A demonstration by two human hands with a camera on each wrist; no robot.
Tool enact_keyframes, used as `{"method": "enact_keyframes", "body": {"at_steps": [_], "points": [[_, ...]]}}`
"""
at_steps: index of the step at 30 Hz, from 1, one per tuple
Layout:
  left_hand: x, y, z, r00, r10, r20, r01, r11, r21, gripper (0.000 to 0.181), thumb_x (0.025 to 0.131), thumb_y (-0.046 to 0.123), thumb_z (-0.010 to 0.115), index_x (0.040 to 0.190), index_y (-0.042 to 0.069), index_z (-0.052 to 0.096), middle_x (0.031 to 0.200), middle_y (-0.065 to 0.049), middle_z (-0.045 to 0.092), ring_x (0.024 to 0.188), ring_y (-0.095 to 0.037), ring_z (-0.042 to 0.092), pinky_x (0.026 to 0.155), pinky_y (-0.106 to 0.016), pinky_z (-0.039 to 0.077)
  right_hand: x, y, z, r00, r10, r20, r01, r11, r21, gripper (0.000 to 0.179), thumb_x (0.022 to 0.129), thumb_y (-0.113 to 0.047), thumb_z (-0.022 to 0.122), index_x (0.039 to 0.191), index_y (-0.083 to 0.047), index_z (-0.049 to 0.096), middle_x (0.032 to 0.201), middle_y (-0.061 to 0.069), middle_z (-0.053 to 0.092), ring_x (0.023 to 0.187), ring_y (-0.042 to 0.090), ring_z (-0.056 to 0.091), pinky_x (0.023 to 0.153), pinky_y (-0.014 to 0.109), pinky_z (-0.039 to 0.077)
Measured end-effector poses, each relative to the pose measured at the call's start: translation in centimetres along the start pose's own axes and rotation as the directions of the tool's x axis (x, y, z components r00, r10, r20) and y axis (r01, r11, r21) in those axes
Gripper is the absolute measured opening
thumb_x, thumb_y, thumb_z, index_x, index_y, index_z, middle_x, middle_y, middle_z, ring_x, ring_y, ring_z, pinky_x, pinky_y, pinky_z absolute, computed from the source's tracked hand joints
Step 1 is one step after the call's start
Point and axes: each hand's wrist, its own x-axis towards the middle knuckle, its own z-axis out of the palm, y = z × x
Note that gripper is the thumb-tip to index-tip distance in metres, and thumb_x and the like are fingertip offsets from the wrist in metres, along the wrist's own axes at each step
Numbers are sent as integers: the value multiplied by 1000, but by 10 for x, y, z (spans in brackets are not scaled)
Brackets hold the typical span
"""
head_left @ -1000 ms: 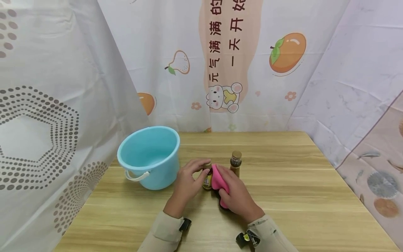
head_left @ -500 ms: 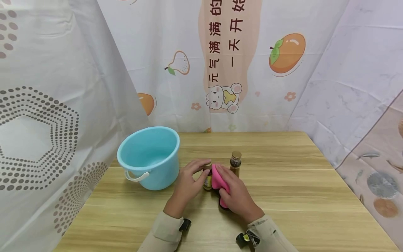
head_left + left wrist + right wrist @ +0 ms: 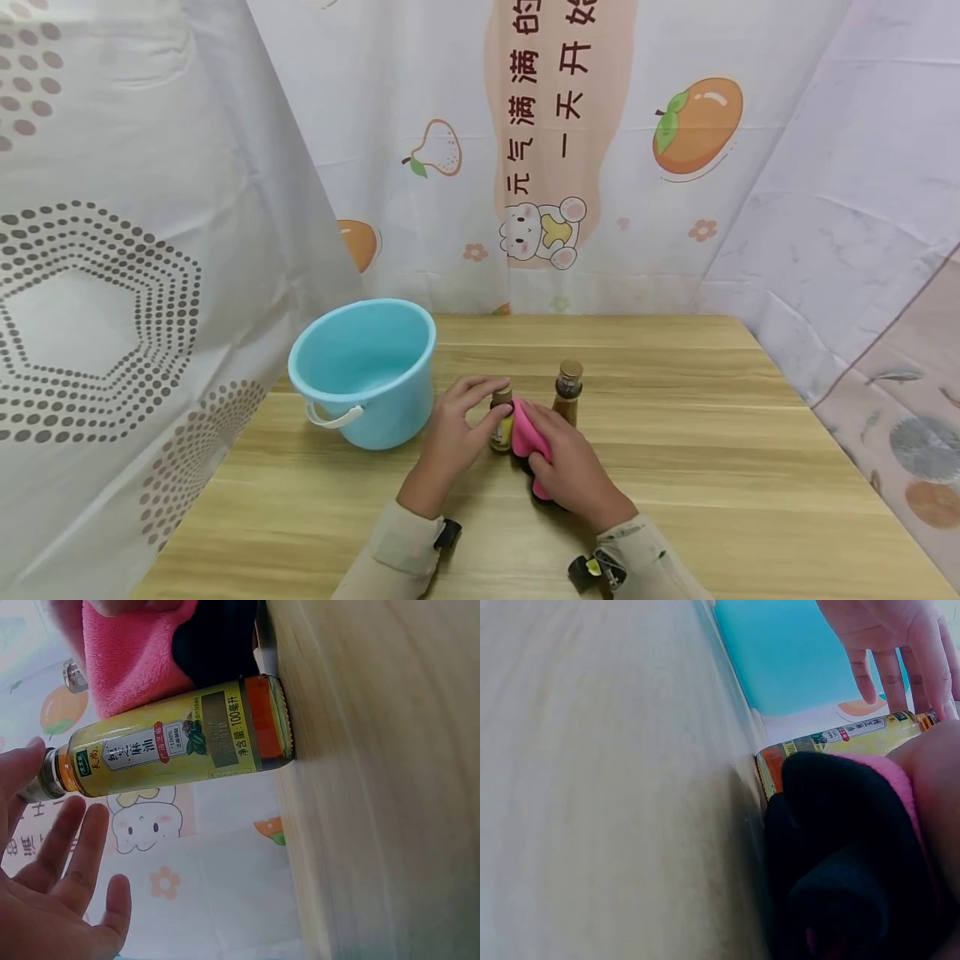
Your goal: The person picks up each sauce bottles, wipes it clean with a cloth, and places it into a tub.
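My left hand point(image 3: 453, 429) pinches the capped neck of a small sesame oil bottle point(image 3: 165, 742) with a yellow label. Its other fingers spread free of the glass in the left wrist view. The bottle stands upright on the table. Bunched in my right hand point(image 3: 568, 467) is a fuzzy cloth point(image 3: 529, 433), pink on one face and black on the other point(image 3: 847, 825). The cloth lies against the bottle's right side, its lower end hanging close to the tabletop. Just behind the right hand stands a second, taller bottle point(image 3: 568, 390) with a gold-brown cap, its lower part hidden.
A light blue bucket point(image 3: 397, 408) with a white handle stands on the wooden table point(image 3: 675, 417), left of my hands. Printed curtains point(image 3: 450, 208) hang behind the table and at both sides.
The head view has shifted slightly, so the whole scene sits a little further right. Both hands keep nearly the same pose on the bottle and cloth.
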Motion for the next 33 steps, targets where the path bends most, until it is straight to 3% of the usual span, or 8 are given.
{"method": "enact_keyframes", "body": {"at_steps": [10, 16, 23, 33], "points": [[2, 1, 1, 1000, 4, -2, -4, 1000, -11, 34, 94, 23, 78, 128, 19, 74, 124, 2, 71, 108, -15, 69, 91, -38, 59, 0, 2, 0, 999, 41, 33, -41, 999, -4, 78, 87, -2, 69, 157, -26, 46, 150, -7, 55, 117, 12, 60, 100, 42, 55], [1, 0, 1, 1000, 23, -6, -23, 999, 45, 34, 94, 22, 78, 128, 23, 74, 122, 5, 72, 102, -12, 71, 87, -39, 58, 0, 0, 0, 999, 36, 20, -36, 999, 5, 77, 88, -1, 69, 157, -24, 46, 152, -3, 54, 121, 14, 59, 102, 43, 54], [1, 0, 0, 1000, 15, 0, -15, 996, 83, 35, 95, 26, 78, 129, 29, 73, 121, 10, 72, 103, -8, 70, 86, -39, 54, 0, 1, 1, 998, -42, -47, 42, 999, 7, 80, 86, 2, 69, 158, -21, 45, 153, -3, 52, 129, 15, 57, 104, 46, 54], [0, -1, 0, 999, 17, 43, -16, 1000, -5, 33, 98, 16, 74, 130, 20, 72, 125, 5, 71, 105, -11, 72, 90, -31, 61, 1, 1, 1, 977, -152, -152, 158, 987, 32, 83, 82, 3, 65, 159, -20, 42, 159, 4, 47, 139, 24, 53, 107, 49, 51]]}}
